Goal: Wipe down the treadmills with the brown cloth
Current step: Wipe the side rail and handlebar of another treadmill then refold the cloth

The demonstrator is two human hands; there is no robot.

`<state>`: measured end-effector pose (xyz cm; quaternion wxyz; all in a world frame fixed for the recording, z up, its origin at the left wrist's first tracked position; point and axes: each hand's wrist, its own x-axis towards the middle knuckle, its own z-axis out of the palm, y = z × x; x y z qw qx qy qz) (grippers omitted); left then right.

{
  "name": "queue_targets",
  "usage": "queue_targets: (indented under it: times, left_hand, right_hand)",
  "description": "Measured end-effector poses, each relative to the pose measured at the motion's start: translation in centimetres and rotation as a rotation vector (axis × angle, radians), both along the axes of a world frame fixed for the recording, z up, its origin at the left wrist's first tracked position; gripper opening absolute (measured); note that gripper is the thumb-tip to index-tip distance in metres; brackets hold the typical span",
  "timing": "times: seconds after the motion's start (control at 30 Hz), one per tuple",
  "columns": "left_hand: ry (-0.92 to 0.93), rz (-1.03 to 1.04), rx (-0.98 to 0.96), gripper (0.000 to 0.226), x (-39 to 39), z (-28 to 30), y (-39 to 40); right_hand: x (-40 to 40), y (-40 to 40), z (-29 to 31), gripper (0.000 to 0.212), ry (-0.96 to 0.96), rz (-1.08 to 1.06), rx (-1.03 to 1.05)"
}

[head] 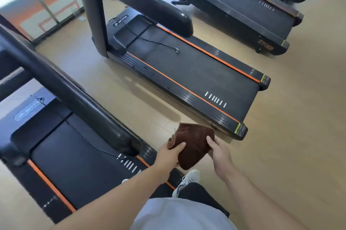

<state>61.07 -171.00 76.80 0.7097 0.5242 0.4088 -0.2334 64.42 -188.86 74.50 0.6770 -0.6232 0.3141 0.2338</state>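
Note:
A folded brown cloth (194, 143) hangs in the air between both my hands, above the wooden floor. My left hand (171, 153) grips its left edge, thumb on top. My right hand (218, 150) pinches its right edge. The nearest treadmill (74, 154), black with orange stripes, lies at the lower left, its thick handrail (74, 94) ending just left of my left hand. A second treadmill (196, 72) stands in the middle, past the cloth. Further treadmills (252, 10) line up at the upper right.
A thin black safety cord (149, 40) lies on the second treadmill's belt. My white shoe (187, 179) stands on the floor strip between the two near treadmills. Open wooden floor (299, 117) stretches to the right. A glass wall (46, 10) is at the upper left.

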Motion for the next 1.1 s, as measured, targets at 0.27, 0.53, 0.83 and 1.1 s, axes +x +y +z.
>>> queue_targets:
  times: [0.27,0.53,0.83,1.1]
  left_hand:
    - [0.134,-0.07,0.203,0.092,2.0,0.4,-2.7]
    - [-0.249,-0.123,0.215,0.118,8.9,4.4,0.7]
    - [-0.418,-0.446,0.308,0.043,16.9,6.9,3.8]
    - [-0.546,-0.295,0.202,0.021,24.8,8.5,5.8]
  right_hand:
    - [8.3,-1.4,6.3,0.02,-0.155,0.321,0.1]
    - [13.0,-0.1,10.4,0.009,-0.284,0.658,0.14]
    - [20.9,3.0,8.9,0.01,-0.289,0.699,0.097]
    - [27.9,4.5,6.2,0.052,-0.224,0.904,0.251]
